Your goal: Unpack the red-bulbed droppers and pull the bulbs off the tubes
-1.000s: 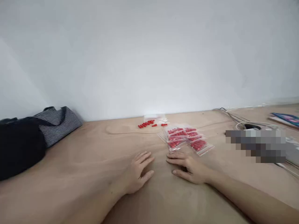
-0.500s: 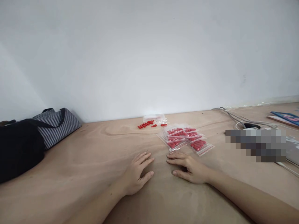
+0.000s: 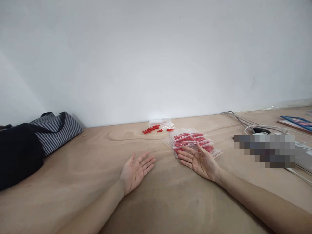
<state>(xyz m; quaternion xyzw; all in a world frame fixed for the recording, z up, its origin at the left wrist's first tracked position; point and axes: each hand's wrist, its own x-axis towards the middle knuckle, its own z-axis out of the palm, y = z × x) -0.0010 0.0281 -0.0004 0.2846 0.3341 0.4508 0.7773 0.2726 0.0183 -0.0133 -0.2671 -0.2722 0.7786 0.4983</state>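
Palm up, my left hand (image 3: 136, 172) is open over the wooden table (image 3: 156, 208), its fingers stretched out and nothing in it. My right hand (image 3: 201, 162) is also open and palm up, in front of the zip bags (image 3: 186, 139) filled with small red pieces. Its fingers and thumb hide part of the nearest bags; whether they touch the plastic I cannot tell. Behind the bags lie several loose red pieces (image 3: 151, 129), narrow at one end. Beside them is a clear zip bag (image 3: 156, 122) near the wall.
A black and striped bag (image 3: 57, 133) with handles stands at the left. On the right are grey and white cables (image 3: 241, 122), a pixelated object (image 3: 268, 151) and a blue-framed flat item (image 3: 296, 123). A white wall (image 3: 156, 65) borders the table's back.
Both hands have turned from palm down to palm up. My left hand has shifted slightly left, and my right hand is now partly in front of the filled bags.
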